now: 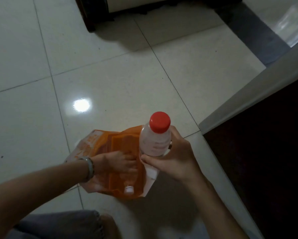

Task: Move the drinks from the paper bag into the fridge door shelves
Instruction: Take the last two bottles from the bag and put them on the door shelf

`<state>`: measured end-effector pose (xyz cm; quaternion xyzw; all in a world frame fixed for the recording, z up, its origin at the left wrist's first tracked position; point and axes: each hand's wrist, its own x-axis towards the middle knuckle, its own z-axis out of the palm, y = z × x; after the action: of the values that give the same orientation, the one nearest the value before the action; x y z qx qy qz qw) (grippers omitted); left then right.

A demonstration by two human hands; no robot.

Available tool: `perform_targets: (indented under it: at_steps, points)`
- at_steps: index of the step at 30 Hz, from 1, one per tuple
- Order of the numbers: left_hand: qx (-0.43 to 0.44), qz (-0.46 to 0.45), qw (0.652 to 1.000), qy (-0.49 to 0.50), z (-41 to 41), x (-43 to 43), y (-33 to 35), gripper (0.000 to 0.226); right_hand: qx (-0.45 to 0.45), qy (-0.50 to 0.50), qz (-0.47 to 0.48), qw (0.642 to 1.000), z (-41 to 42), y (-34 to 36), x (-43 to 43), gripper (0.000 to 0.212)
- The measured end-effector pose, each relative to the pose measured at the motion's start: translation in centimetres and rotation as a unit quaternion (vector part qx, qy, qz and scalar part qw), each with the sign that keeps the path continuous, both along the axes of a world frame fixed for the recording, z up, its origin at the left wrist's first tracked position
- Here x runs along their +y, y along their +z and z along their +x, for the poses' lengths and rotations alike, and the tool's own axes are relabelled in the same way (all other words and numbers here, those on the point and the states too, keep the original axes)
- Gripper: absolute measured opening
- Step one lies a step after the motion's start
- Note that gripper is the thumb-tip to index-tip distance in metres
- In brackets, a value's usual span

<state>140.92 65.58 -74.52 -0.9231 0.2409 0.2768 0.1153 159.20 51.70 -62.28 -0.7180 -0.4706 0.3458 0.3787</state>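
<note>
An orange and white paper bag point(93, 145) stands open on the tiled floor in front of me. My right hand point(177, 157) grips a white bottle with a red cap point(156, 138), upright just above the bag's right edge. My left hand point(120, 161) reaches down into the bag's mouth, fingers spread, and I cannot see whether it grips anything. A second bottle with a white cap point(129, 189) stands inside the bag near its front corner. The fridge door shelves are out of view.
Pale glossy floor tiles point(110, 80) stretch ahead. A dark opening with a pale grey edge point(248, 97) runs along the right. Dark furniture feet point(91, 23) stand at the far top. My knee in grey shorts point(62, 225) is at the bottom.
</note>
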Motion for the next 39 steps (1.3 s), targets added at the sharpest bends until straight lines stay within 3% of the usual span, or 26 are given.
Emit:
perform_targets:
  at_steps: [3,8,13,17,23,27,35,39]
  points:
    - [0.023,-0.098,0.985,0.14,0.1,-0.3,4.3,0.074,0.014,-0.019,-0.006,1.0,0.0,-0.1,0.2,0.074]
    - [0.023,-0.176,0.933,0.311,-3.3,-0.9,11.5,0.066,0.095,-0.092,-0.015,0.991,-0.9,3.8,-1.3,0.068]
    - [-0.023,-0.274,0.848,0.453,-3.8,-2.0,25.6,0.07,0.12,-0.117,-0.038,0.985,-1.0,15.5,-3.9,0.067]
    - [-0.035,-0.291,0.818,0.495,-3.0,-3.4,38.6,0.072,0.104,-0.125,-0.052,0.985,-1.0,27.9,-5.8,0.058]
    - [-0.06,-0.325,0.821,0.465,-0.4,-6.2,58.8,0.074,0.085,-0.171,-0.022,0.981,-1.7,47.2,-10.6,0.048]
    - [-0.09,-0.359,0.831,0.415,0.7,-7.6,69.7,0.068,0.077,-0.23,0.006,0.97,-2.7,57.9,-14.7,0.054]
    - [-0.092,-0.488,0.823,0.274,4.2,-11.5,83.7,0.06,0.028,-0.382,0.055,0.922,-7.4,69.2,-23.4,0.061]
    - [-0.046,-0.551,0.813,0.184,7.1,-15.7,86.4,0.058,0.025,-0.505,0.096,0.858,-10.1,71.5,-28.4,0.06]
